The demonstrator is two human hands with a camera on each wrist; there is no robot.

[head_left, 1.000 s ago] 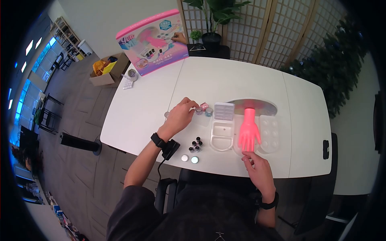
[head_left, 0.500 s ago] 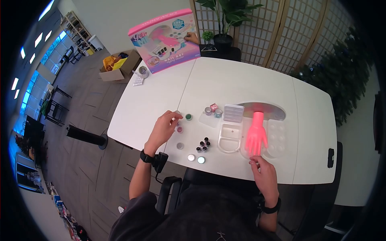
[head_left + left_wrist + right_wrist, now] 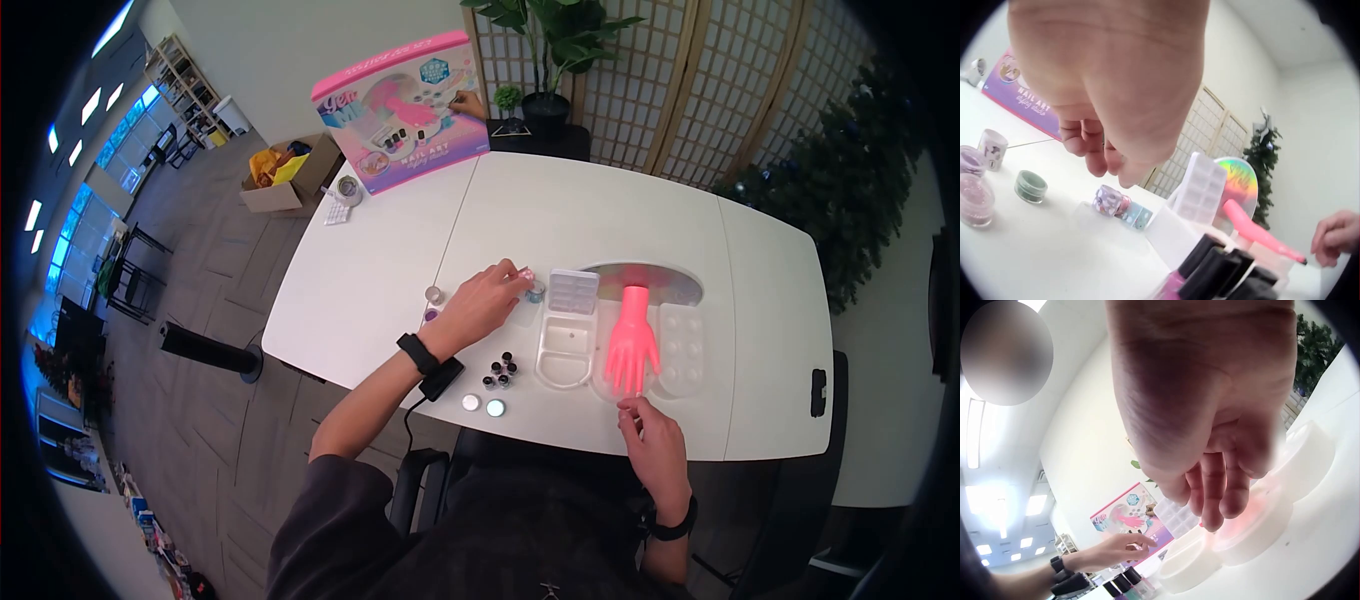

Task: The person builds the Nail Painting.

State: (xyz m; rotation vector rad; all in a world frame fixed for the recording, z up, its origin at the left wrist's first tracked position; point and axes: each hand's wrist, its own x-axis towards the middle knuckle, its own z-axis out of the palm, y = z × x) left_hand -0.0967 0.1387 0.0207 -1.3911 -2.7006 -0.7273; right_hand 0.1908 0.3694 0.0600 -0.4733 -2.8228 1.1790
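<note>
My left hand (image 3: 487, 305) reaches over the table, fingers loosely bent, at the small patterned rolls. In the left wrist view its fingertips hover close over a purple patterned roll (image 3: 1108, 200), with a teal one (image 3: 1138, 215) beside it. Nothing shows in its grasp. Behind that hand stand a green pot (image 3: 1031, 186) and a pink glitter pot (image 3: 975, 201). My right hand (image 3: 652, 440) stays by the fingertips of a pink model hand (image 3: 633, 340), its own fingers relaxed. That model hand lies palm down on a white tray, before a shiny rounded panel (image 3: 680, 286).
Several black-capped bottles (image 3: 503, 370) stand near the table's front, with two round lids (image 3: 471, 402) by them. A two-part white tray (image 3: 566, 367) and a clear lidded case (image 3: 573, 291) lie between the hands. The nail art box (image 3: 405, 120) stands at the back left.
Over the last second my left hand swung left above the small pots, then came back right to the patterned rolls. My right hand has stayed by the model hand's fingertips.
</note>
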